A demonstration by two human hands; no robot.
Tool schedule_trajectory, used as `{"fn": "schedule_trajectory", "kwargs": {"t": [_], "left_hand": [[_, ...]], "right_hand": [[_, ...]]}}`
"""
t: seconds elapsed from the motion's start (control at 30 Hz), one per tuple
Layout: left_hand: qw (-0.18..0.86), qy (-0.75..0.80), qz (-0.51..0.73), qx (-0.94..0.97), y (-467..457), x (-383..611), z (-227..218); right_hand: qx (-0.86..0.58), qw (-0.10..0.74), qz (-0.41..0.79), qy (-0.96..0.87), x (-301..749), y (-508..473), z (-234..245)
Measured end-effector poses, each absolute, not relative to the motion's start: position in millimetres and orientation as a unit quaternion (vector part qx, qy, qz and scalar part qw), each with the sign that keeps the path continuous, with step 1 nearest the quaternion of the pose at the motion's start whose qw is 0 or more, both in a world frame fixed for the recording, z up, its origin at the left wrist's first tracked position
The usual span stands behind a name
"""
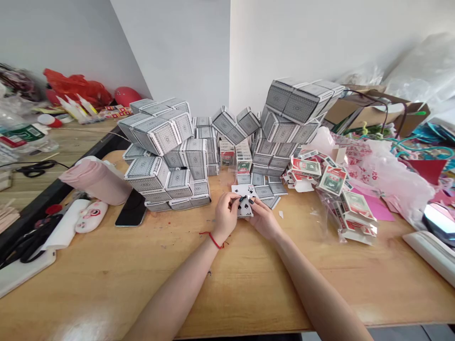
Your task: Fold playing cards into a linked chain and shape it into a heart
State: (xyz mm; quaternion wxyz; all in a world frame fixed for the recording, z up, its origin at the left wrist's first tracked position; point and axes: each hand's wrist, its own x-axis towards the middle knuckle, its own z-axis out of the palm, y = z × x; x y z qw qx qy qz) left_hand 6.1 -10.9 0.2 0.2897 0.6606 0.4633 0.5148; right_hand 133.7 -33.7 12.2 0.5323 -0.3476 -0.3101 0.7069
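Near the middle of the table, my left hand [227, 211] and my right hand [263, 216] both grip a playing card [244, 208] that shows black spades. My thumbs and fingertips pinch it from either side, and my hands nearly meet. Another face-up card [239, 189] lies just behind it. Beyond my right hand, several grey-backed cards [270, 190] are spread face down on the table. A red string bracelet [215, 240] circles my left wrist. Whether the held card is single or part of a small stack, I cannot tell.
Stacked grey card-patterned boxes [152, 177] rise at left, with another tall stack [280, 128] at right. Torn card packs [357, 210] pile up farther right. A phone [131, 208], a pink roll [95, 180] and a computer mouse [91, 217] lie on the left.
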Motion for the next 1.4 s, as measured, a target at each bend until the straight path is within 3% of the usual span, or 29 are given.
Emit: {"fn": "schedule_trajectory", "kwargs": {"t": [0.43,0.73,0.87,1.07,1.4], "left_hand": [[0.238,0.436,0.515,0.699,-12.9,7.9,0.1],[0.339,0.442,0.570,0.604,-12.6,8.2,-0.6],[0.370,0.435,0.593,0.568,-12.1,7.8,3.4],[0.330,0.480,0.617,0.529,-10.8,7.4,1.8],[0.334,0.456,0.532,0.630,-13.9,8.8,6.1]], "right_hand": [[-0.290,0.519,0.747,-0.299,137.3,-33.1,12.6],[-0.299,0.517,0.739,-0.312,136.6,-31.8,17.5],[-0.307,0.533,0.733,-0.290,139.2,-30.5,18.3],[-0.279,0.574,0.739,-0.215,143.9,-29.2,18.0],[-0.281,0.622,0.699,-0.212,147.7,-24.6,16.1]]}}
